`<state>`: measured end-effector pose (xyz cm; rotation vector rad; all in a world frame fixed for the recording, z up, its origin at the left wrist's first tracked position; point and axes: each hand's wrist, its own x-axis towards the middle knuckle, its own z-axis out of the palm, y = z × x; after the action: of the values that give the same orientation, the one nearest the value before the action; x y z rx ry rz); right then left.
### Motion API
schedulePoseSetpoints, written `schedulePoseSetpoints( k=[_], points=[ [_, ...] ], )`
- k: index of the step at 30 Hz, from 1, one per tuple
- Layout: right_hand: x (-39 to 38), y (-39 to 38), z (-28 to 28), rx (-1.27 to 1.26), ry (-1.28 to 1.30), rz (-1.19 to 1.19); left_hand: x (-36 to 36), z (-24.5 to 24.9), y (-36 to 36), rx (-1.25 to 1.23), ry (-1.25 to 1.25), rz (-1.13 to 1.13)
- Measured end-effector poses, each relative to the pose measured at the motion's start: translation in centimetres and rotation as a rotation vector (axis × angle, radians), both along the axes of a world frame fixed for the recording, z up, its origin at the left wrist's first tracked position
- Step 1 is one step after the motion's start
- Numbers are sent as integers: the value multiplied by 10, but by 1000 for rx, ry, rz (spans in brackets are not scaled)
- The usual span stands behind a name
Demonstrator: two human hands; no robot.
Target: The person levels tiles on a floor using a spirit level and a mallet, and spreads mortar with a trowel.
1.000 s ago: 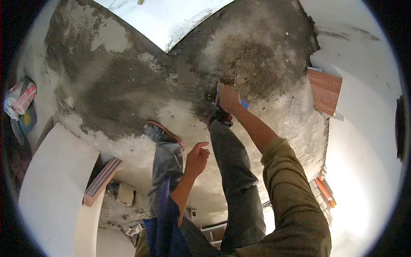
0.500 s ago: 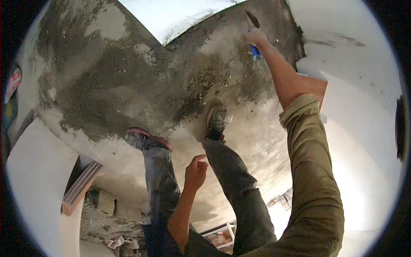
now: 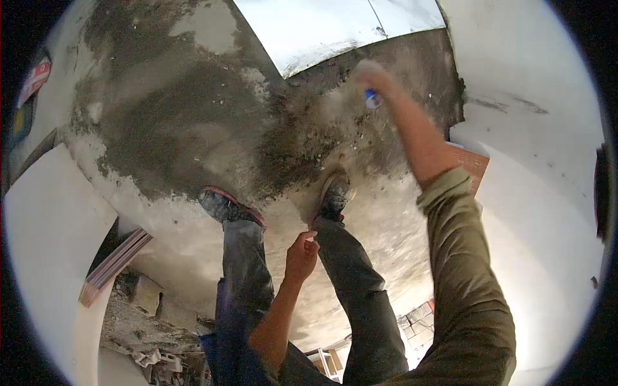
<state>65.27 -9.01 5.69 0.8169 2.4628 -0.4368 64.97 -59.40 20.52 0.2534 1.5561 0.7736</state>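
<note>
My right hand [image 3: 374, 78], blurred by motion, is wrapped round the blue handle [image 3: 372, 98] of a trowel, just above the grey mortar-covered floor [image 3: 187, 122]. The trowel's blade is hidden or smeared in the blur. Just beyond it lie large white tiles [image 3: 335, 29] with a dirty near edge. My left hand [image 3: 301, 257] hangs beside my right knee, its fingers curled in and nothing visible in them.
My dark shoes [image 3: 225, 207] stand at the mortar's near edge. A stack of tiles or boards [image 3: 116, 267] lies at the left, near rubble [image 3: 145, 315]. White walls rise on both sides. An orange-brown box or board [image 3: 473, 164] leans by the right wall.
My right hand has come nearer and slightly left with the trowel, whose blade no longer shows clearly. The view has shifted, bringing more white tile into sight. My left hand stays by the knee.
</note>
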Motion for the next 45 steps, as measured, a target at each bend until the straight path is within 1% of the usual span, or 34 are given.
schedulePoseSetpoints(
  k=[1,2,3,5,7,8,10,11,12,14,16,18,20,22,23,24,25,26,27,28,29,30,31,33,34,35,36,37,39,40,41,42,43,45],
  points=[
    [-17,-47,51,-79,181,-175,-1,3,3,-35,-20,-7],
    [-60,-80,83,35,-112,12,-3,4,6,-70,-38,-16],
    [-58,-104,65,54,93,11,-3,3,7,-66,-35,-13],
    [-75,-149,20,-90,-42,267,4,-3,4,-96,-46,-23],
    [-115,-193,98,-147,-369,470,10,-6,2,-92,-39,-30],
    [-103,-198,95,-144,-369,463,11,-7,2,-88,-30,-38],
    [-68,-203,79,-321,-201,181,9,-6,3,-93,18,-86],
    [-49,-198,103,-396,-141,-147,11,-7,4,-105,67,-119],
    [-24,-188,130,-464,-81,-473,16,-11,0,-102,64,-110],
    [43,-174,120,-353,-26,-574,34,-24,-10,6,-27,72],
    [77,-143,114,-143,-1,-832,37,-16,-3,-4,-49,48],
    [110,-91,81,-31,-70,-816,33,-4,9,-17,-57,16],
    [136,-44,32,136,46,-730,27,7,21,2,-65,-6],
    [156,-10,-15,154,65,-646,21,11,26,2,-39,-26],
    [154,-9,-30,131,69,-660,18,10,25,17,-24,-42],
    [152,-9,-39,54,135,-639,16,6,24,-5,-16,-58],
    [156,-14,-43,-14,194,-622,16,3,24,7,-7,-18],
    [157,-28,-55,-47,70,-672,18,3,24,25,-1,25],
    [152,-43,-65,-75,-51,-715,24,1,20,22,-6,12],
    [165,-68,-80,-141,81,-628,32,-6,15,22,-19,28],
    [166,-95,-74,-205,216,-534,38,-9,15,22,-29,48],
    [157,-121,-73,-127,127,-484,44,-9,14,28,-24,44],
    [146,-145,-59,-51,39,-436,47,-7,13,-6,-27,-4],
    [173,-184,-74,-11,23,-132,52,-9,9,-39,-17,-58],
    [173,-193,-48,-16,32,-140,55,-14,0,-51,-13,-68],
    [165,-189,-8,-143,-55,-189,55,-18,-3,-58,-5,-70],
    [158,-184,19,-277,-146,-237,49,-15,-3,-26,-57,-109],
    [155,-176,25,-285,-142,-235,48,-14,-1,-33,-52,-108],
    [153,-153,16,-233,-271,-495,47,-14,2,-3,-48,-8],
    [160,-139,-6,-158,-177,-488,45,-15,0,-9,-49,-11],
    [162,-127,-29,-83,-81,-480,41,-15,-4,-58,-26,-85],
    [153,-116,-38,-90,-80,-484,36,-15,-7,-107,-2,-160],
    [139,-105,-40,-114,-62,-508,33,-16,-9,-112,1,-164],
    [119,-115,-39,-137,-42,-536,29,-19,-16,-9,-41,-125]
  ],
)
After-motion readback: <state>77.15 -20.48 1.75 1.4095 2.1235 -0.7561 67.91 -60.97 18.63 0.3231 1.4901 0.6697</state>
